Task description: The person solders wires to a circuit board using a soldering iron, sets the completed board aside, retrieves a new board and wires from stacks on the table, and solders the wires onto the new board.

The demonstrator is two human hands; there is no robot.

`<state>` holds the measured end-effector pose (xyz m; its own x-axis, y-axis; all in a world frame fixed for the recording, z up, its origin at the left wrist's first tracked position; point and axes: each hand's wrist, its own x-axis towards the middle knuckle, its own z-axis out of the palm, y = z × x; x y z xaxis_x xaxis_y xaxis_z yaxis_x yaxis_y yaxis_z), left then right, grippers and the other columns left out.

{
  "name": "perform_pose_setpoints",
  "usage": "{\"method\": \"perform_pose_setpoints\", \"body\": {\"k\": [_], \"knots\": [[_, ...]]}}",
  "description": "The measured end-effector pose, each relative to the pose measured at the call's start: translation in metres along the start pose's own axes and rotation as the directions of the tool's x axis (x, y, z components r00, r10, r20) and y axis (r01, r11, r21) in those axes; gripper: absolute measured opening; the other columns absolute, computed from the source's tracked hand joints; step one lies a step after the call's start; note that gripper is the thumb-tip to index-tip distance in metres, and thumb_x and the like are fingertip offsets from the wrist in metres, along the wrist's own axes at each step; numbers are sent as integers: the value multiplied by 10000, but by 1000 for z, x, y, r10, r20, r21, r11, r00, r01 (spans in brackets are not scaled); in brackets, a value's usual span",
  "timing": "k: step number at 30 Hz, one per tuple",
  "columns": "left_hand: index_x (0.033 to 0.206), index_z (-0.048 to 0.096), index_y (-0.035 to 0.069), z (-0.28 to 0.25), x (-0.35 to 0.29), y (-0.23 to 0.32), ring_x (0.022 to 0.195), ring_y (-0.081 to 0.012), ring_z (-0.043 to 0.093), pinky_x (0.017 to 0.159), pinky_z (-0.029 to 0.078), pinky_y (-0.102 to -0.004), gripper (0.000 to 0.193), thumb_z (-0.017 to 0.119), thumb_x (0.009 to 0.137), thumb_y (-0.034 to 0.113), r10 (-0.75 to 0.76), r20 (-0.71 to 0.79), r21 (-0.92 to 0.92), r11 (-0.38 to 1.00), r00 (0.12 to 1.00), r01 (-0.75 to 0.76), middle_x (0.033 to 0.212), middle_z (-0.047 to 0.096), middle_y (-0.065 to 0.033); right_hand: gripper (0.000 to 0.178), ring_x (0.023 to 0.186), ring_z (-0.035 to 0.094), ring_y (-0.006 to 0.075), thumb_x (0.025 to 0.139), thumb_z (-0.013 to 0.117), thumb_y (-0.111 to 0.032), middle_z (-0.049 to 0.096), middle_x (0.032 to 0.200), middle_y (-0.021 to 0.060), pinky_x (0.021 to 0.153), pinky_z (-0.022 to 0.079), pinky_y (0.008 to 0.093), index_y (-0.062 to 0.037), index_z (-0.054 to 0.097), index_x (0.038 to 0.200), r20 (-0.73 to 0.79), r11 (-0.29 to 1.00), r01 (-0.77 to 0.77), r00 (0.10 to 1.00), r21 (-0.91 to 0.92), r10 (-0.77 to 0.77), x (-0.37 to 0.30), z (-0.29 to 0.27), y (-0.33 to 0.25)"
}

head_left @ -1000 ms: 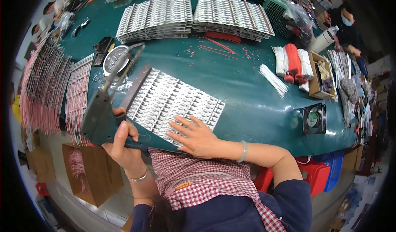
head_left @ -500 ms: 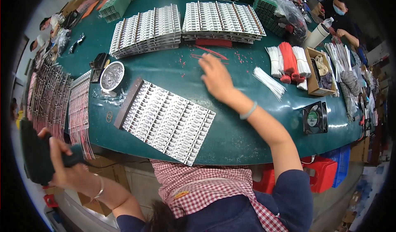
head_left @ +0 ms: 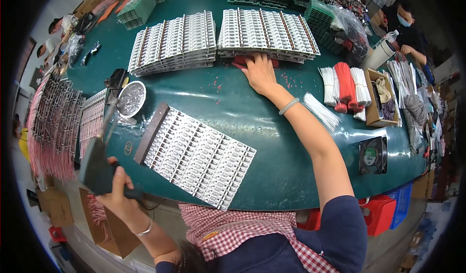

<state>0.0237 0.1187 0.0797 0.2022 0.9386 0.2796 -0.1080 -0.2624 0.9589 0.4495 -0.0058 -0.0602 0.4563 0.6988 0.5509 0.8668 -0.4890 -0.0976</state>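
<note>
My left hand [head_left: 118,190] grips a dark green soldering gun [head_left: 95,168] by its handle, its long thin metal tip pointing up toward the white bowl [head_left: 131,99]. My right hand [head_left: 261,75] reaches to the front edge of the right stack of white panels [head_left: 267,30]. Its fingers are stretched out over red wires [head_left: 239,61], and the fingertips are partly hidden at the stack's edge. Between my arms, one white panel [head_left: 199,156] with rows of small metal parts lies slanted on the green table, a dark bar [head_left: 151,133] along its left end.
Another panel stack [head_left: 172,42] stands at the back left. Wired panels [head_left: 56,122] line the left edge. Bundles of white and red wires [head_left: 343,86], a cardboard box [head_left: 378,98] and a small black fan [head_left: 373,155] are on the right. A masked person [head_left: 403,30] sits at the far right.
My left hand has brought the soldering gun rightward, nearer the table. My right hand has moved forward from the loose red wires to the right stack's front edge.
</note>
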Motion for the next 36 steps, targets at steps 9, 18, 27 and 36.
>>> {"method": "perform_pose_setpoints", "body": {"k": [9,18,27,36], "knots": [[1068,588,-108,14,-19,-15,527,-108,507,445,382,-232,303,644,778,-37,-143,30,12,990,989,143,962,640,-163,361,1120,455,360,860,675,-257,501,1210,166,928,393,480,-32,594,1131,-31,998,-64,997,29,65,1,7,-6],[1073,587,-106,10,-21,-19,533,-117,517,445,387,-234,314,649,774,-34,-149,16,5,989,989,149,970,643,-164,403,1109,464,361,867,666,-277,524,1195,167,925,386,497,-54,584,1192,-29,998,-59,998,22,60,-2,14,-4],[1092,583,-103,14,-23,-15,542,-125,528,448,395,-232,331,641,768,-64,-174,9,-15,985,985,175,992,646,-174,399,1143,449,370,869,665,-282,505,1231,175,931,380,512,-41,579,1175,-14,993,-104,994,54,104,-2,12,-5],[1092,586,-94,15,-23,-19,541,-127,523,442,390,-233,334,642,763,-75,-191,45,-32,981,981,192,1000,645,-174,212,962,546,303,824,708,-194,584,984,99,799,462,409,-64,690,991,-132,990,-48,989,136,66,-10,15,-3]]}}
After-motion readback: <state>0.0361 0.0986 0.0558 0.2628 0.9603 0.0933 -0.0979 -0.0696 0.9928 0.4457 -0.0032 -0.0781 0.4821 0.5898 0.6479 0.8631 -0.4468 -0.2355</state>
